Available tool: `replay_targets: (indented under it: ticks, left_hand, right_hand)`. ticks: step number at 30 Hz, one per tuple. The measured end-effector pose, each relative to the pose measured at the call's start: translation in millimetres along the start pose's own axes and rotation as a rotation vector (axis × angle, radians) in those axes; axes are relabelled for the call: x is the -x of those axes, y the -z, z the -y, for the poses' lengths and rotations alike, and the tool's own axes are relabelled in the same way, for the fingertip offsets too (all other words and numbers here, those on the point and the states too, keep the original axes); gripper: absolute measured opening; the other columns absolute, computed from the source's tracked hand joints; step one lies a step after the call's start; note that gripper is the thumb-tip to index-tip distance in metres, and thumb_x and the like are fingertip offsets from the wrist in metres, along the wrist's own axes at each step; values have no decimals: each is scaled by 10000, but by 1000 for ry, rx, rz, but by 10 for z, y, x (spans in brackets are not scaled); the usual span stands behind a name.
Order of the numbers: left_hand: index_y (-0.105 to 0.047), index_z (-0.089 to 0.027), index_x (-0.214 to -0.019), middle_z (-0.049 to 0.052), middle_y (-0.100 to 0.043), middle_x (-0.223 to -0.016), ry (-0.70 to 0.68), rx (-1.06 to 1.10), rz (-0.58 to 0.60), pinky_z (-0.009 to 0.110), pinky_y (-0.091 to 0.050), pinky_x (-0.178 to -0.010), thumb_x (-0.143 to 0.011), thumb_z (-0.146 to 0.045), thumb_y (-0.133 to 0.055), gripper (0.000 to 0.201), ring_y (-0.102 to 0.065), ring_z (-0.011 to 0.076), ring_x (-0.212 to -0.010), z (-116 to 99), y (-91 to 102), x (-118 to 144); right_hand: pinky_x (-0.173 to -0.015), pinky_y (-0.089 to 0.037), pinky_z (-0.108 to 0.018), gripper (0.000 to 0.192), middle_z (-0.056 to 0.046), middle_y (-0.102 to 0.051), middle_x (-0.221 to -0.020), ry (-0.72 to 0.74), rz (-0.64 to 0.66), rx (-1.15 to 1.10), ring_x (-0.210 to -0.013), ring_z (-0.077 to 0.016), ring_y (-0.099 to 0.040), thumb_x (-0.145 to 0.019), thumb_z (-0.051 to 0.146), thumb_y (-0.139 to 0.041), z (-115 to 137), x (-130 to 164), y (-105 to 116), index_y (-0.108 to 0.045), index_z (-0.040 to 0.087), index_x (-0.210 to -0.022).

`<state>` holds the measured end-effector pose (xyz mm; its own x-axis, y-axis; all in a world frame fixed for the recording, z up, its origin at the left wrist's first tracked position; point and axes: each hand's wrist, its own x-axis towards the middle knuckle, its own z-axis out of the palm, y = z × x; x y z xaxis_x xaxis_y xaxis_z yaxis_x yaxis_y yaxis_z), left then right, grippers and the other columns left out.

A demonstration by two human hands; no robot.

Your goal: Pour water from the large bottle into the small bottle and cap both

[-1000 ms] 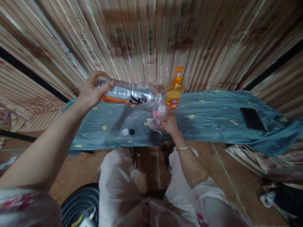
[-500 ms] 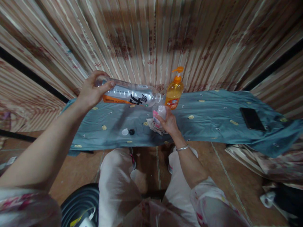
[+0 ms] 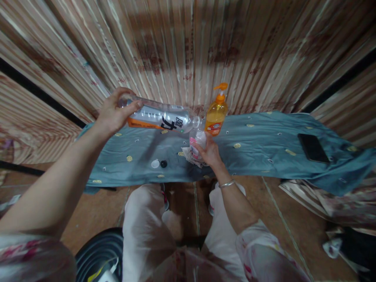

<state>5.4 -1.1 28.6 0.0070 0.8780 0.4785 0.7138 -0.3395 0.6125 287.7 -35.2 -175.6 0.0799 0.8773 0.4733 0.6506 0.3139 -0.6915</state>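
My left hand [image 3: 116,111] is closed around the base of a large clear plastic bottle [image 3: 158,115] with an orange and silver label. That bottle lies nearly level in the air, its neck tilted slightly down to the right. Its mouth meets the top of a small clear bottle [image 3: 197,138] with a pink label. My right hand [image 3: 209,149] grips this small bottle, which stands upright on a crumpled cloth [image 3: 190,157]. Just behind it is an orange pump bottle [image 3: 216,115]. Whether liquid is flowing between the mouths, I cannot tell.
A white cap [image 3: 155,164] and a black cap [image 3: 163,164] lie near the front edge of the cloth-covered table [image 3: 252,152]. A black phone [image 3: 313,148] rests at the right. Behind hangs a striped curtain [image 3: 176,51]. A round black stool [image 3: 98,250] stands at lower left.
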Motion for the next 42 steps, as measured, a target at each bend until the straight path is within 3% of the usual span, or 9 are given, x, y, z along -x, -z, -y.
replay_targets:
  ticks: [13,22,30,42]
  left_hand:
    - [-639,-157,-978,15,-579,-779,-33,1,-8,519,-488,-914,-540,-785,-662,767,-542,171,-738,57,6,-19]
    - [-624,-138,-994,18,-541,-775,-8,-6,9,528,-485,-902,-542,-797,-639,799,-517,164,-724,-3,4,-7]
    - [-637,-150,-1015,13,-560,-774,-20,26,20,546,-474,-939,-588,-688,-691,689,-565,193,-791,41,18,-16]
    - [-618,-137,-1038,26,-565,-788,-2,-10,24,535,-485,-922,-576,-749,-665,768,-574,205,-802,5,22,-10]
  right_hand:
    - [-907,-532,-457,689,-194,-636,-1259,-4,16,0,-1089,-325,-655,-856,607,-562,21,7,13,-432,154,-1359]
    - [-893,-537,-462,672,-195,-643,-1239,-9,30,4,-1077,-325,-658,-867,594,-555,68,-1,43,-437,145,-1352]
    - [-915,-533,-474,691,-197,-640,-1255,10,-1,5,-1102,-329,-652,-854,623,-555,12,4,1,-446,153,-1350]
    - [-918,-531,-476,714,-209,-632,-1268,-9,14,16,-1117,-336,-647,-855,628,-549,24,10,1,-426,142,-1363]
